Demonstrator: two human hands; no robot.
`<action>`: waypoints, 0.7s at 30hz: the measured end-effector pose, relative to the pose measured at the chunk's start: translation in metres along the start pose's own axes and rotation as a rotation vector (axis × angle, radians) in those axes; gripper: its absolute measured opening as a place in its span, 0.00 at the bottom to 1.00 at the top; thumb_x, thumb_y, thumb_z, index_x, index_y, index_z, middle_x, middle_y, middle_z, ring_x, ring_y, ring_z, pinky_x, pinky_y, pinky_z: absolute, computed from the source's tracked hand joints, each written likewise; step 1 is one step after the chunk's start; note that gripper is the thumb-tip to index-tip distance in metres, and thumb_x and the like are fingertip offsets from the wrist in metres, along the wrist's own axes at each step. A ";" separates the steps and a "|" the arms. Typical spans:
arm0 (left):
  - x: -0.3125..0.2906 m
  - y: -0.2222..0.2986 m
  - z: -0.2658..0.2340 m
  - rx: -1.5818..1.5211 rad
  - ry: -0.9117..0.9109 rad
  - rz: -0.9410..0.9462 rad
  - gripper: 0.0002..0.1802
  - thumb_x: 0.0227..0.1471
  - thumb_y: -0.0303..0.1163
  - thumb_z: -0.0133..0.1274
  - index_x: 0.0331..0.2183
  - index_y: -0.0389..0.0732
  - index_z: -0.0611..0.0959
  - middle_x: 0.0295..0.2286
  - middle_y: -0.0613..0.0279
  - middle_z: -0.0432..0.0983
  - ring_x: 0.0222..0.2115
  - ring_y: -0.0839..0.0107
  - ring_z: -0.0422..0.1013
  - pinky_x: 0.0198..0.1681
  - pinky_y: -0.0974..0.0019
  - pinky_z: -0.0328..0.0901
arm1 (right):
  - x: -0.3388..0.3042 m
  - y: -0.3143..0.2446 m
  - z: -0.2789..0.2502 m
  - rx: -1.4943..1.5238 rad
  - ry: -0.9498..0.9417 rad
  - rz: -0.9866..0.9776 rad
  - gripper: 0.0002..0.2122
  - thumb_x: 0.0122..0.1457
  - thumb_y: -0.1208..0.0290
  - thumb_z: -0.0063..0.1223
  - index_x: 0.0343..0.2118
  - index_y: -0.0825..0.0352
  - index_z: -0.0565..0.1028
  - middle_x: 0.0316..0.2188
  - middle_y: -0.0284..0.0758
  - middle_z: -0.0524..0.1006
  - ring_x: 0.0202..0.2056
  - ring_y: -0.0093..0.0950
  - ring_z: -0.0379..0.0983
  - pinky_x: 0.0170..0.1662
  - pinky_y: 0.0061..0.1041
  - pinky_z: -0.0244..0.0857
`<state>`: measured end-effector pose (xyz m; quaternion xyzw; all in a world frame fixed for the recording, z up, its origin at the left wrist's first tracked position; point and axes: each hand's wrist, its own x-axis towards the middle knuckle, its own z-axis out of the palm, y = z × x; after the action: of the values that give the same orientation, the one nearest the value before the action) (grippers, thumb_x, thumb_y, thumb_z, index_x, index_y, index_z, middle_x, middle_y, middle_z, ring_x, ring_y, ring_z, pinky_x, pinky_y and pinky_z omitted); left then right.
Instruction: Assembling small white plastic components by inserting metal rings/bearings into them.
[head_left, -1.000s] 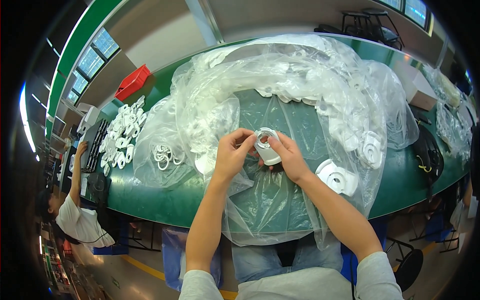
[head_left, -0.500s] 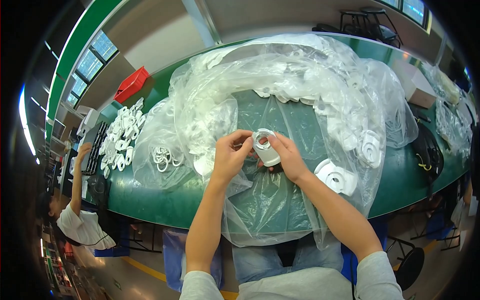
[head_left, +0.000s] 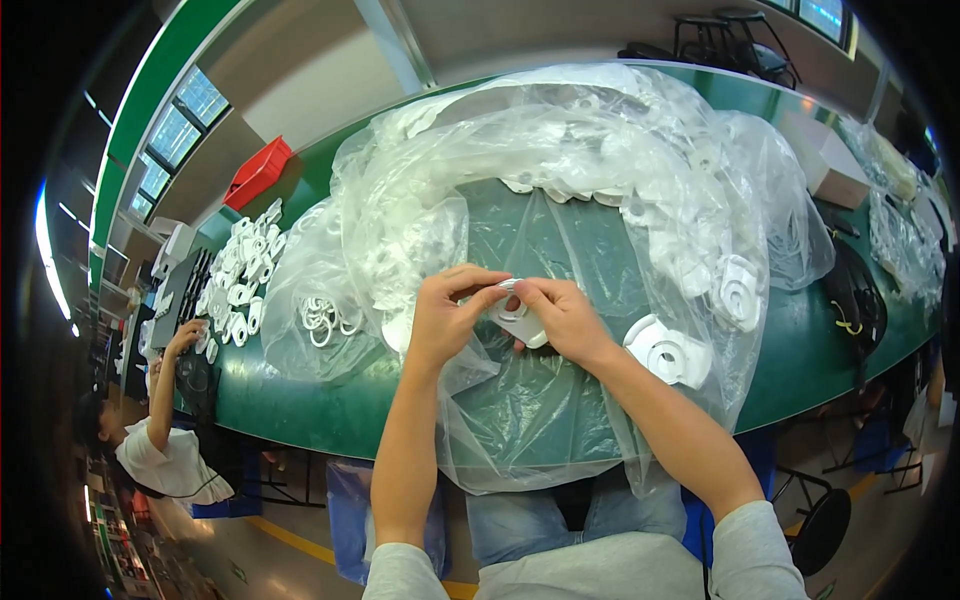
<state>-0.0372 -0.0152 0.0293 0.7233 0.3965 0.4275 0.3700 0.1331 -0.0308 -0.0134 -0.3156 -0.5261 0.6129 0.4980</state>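
Both hands meet over the near middle of the green table, holding a white plastic part (head_left: pixel 524 328) with a round opening. My left hand (head_left: pixel 452 310) pinches its upper left edge with thumb and fingertips. My right hand (head_left: pixel 563 318) grips its right side, the thumb pressed on the top rim beside the left thumb. The fingers cover much of the part; a thin white rim shows at the thumbs, but I cannot tell whether it is a separate ring. Right of my right wrist, a similar larger white part (head_left: pixel 668 352) lies on clear plastic film.
A large clear plastic bag (head_left: pixel 400 150) full of white parts arches around the work spot. White rings (head_left: pixel 322 318) lie in plastic at the left, near loose white parts (head_left: pixel 240 262) and a red bin (head_left: pixel 258 172). A co-worker (head_left: pixel 165 450) sits far left; a white box (head_left: pixel 835 175) stands right.
The white part has tilted and sunk lower between my hands, and both thumbs have come together on its top rim. At the left, the co-worker's hand has moved nearer the loose parts.
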 end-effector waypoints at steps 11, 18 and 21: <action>-0.002 -0.005 0.013 -0.195 0.081 -0.170 0.05 0.49 0.24 0.54 0.30 0.32 0.80 0.25 0.65 0.76 0.27 0.81 0.70 0.31 0.76 0.63 | -0.003 -0.005 0.003 -0.039 0.068 0.104 0.18 0.63 0.59 0.40 0.26 0.70 0.72 0.16 0.35 0.74 0.14 0.21 0.71 0.17 0.17 0.61; -0.001 -0.005 0.015 -0.246 0.080 -0.158 0.12 0.47 0.20 0.54 0.37 0.32 0.77 0.31 0.63 0.76 0.31 0.78 0.71 0.36 0.74 0.66 | 0.006 0.010 -0.009 0.149 0.068 -0.025 0.11 0.63 0.65 0.40 0.38 0.69 0.70 0.29 0.33 0.74 0.28 0.19 0.72 0.26 0.17 0.65; 0.001 0.002 0.016 -0.148 0.166 -0.033 0.10 0.42 0.19 0.57 0.33 0.34 0.79 0.29 0.65 0.76 0.28 0.79 0.69 0.32 0.75 0.64 | 0.005 0.000 -0.007 -0.099 0.136 -0.173 0.10 0.61 0.70 0.41 0.39 0.69 0.70 0.36 0.31 0.73 0.40 0.20 0.69 0.40 0.21 0.63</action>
<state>-0.0220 -0.0182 0.0259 0.6495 0.4048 0.5080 0.3952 0.1383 -0.0236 -0.0144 -0.3340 -0.5458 0.5182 0.5674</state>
